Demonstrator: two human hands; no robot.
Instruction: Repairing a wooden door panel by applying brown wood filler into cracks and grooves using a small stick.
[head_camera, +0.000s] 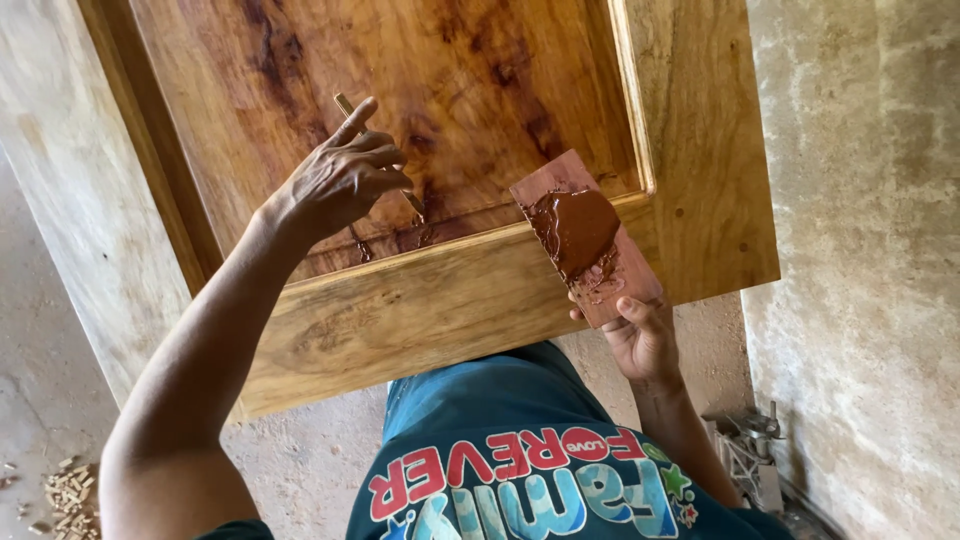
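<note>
Fingers of the left hand (340, 180) pinch a thin stick (345, 103), apparently a spreader, against the wooden door panel (470, 70); the right hand (640, 335) grips a small board (585, 235) (smeared with brown paste). Filling is underway; reloading paste likely follows.

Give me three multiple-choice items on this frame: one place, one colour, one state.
1. Where does the tip of the thin tool in the left hand touch?
A. the wall
B. the recessed door panel
C. the floor

2. What colour is the paste on the small board?
A. reddish brown
B. white
C. green

3. How is the small board held?
A. lying on the floor
B. leaning on the wall
C. gripped at its lower end by the right hand

Answers: B, the tip meets the panel near its lower edge; A, the smear is reddish brown; C, the fingers wrap its bottom edge.
</note>
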